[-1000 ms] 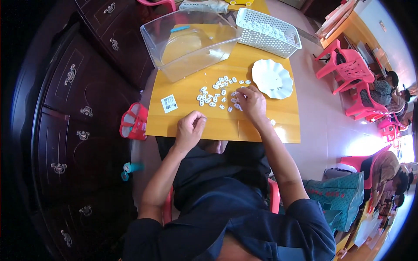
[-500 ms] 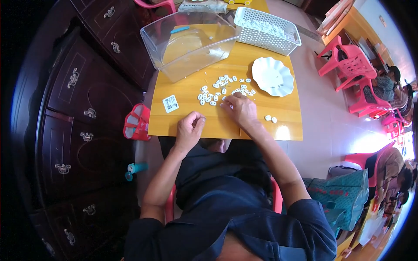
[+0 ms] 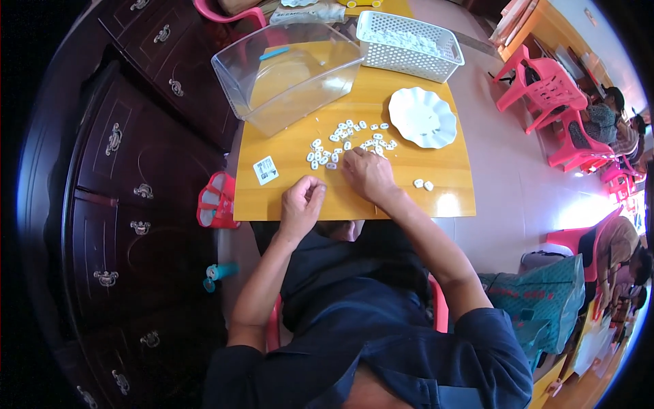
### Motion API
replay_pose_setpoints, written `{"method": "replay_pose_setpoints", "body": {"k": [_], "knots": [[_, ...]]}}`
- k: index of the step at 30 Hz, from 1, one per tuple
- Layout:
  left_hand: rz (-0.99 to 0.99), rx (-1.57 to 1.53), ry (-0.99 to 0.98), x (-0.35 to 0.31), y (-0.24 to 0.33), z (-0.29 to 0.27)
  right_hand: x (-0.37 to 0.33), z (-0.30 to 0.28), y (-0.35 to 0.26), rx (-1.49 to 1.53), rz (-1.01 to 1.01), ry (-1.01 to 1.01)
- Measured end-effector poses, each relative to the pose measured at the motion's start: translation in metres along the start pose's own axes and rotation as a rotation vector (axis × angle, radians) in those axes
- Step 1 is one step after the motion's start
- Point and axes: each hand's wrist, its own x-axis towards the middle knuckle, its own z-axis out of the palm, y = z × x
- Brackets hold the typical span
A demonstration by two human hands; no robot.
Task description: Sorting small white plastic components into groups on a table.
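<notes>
Small white oval pieces with dark dots (image 3: 325,155) lie scattered in a loose group on the wooden table (image 3: 272,204). My right hand (image 3: 369,176) reaches over the near edge of this group, its fingers curled down and touching or nearly touching the pieces. What its fingertips hold, if anything, is hidden. Close to the table's near edge, my left hand (image 3: 302,204) is closed, thumb against the curled fingers; I cannot make out anything in it. Two white pieces (image 3: 423,185) sit apart, right of my right hand.
A clear plastic bin (image 3: 293,102) with a blue strip (image 3: 274,53) stands at the back left. Beside it is a white perforated basket (image 3: 409,61) of white pieces. A white scalloped plate (image 3: 422,117) is at right, a printed card (image 3: 266,170) at left. People sit far right.
My right hand has shifted slightly left among the white pieces, its fingers more curled. My left hand stays closed in about the same place. The whole view has shifted a little.
</notes>
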Motion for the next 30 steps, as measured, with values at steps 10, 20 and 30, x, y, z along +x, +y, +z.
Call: {"method": "replay_pose_setpoints", "body": {"k": [10, 20, 30], "knots": [[0.009, 0.003, -0.103, 0.003, 0.021, 0.021, -0.089, -0.039, -0.006, 1.036, 0.47, 0.134], [0.178, 0.052, -0.268, -0.002, 0.041, 0.067, -0.137, -0.022, -0.002, 1.392, 0.567, 0.217], [0.216, 0.21, -0.383, -0.001, 0.046, 0.071, -0.142, -0.019, -0.001, 1.34, 0.528, 0.261]]}}
